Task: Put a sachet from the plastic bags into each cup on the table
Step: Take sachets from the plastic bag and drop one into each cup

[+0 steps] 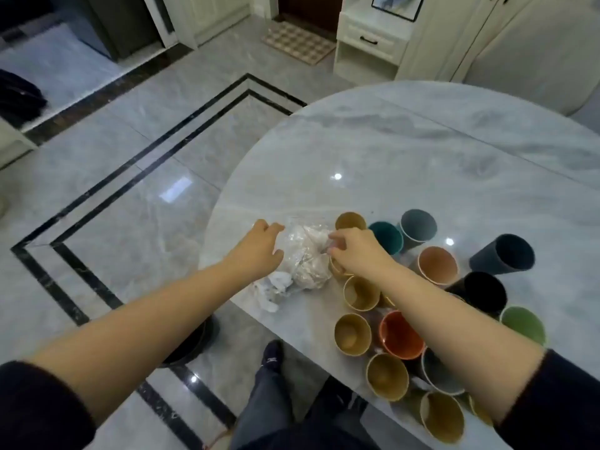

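A crumpled clear plastic bag [305, 258] full of white sachets lies near the left edge of the round marble table [422, 151]. My left hand [259, 248] grips the bag's left side. My right hand [354, 250] pinches the bag's right side, over a tan cup. A second, smaller white bag [271, 292] lies just in front, by the table edge. Several cups stand to the right: a tan cup [361, 292], an orange cup [401, 334], a teal cup [386, 237], a grey cup [417, 227], a green cup [522, 324]. A dark blue cup [506, 254] lies tilted.
The cups crowd the table's near right part, partly under my right forearm. The table's left edge runs close to the bags. Below it are a glossy tiled floor, my legs and a dark round bin [191, 345]. White cabinets [373, 40] stand at the back.
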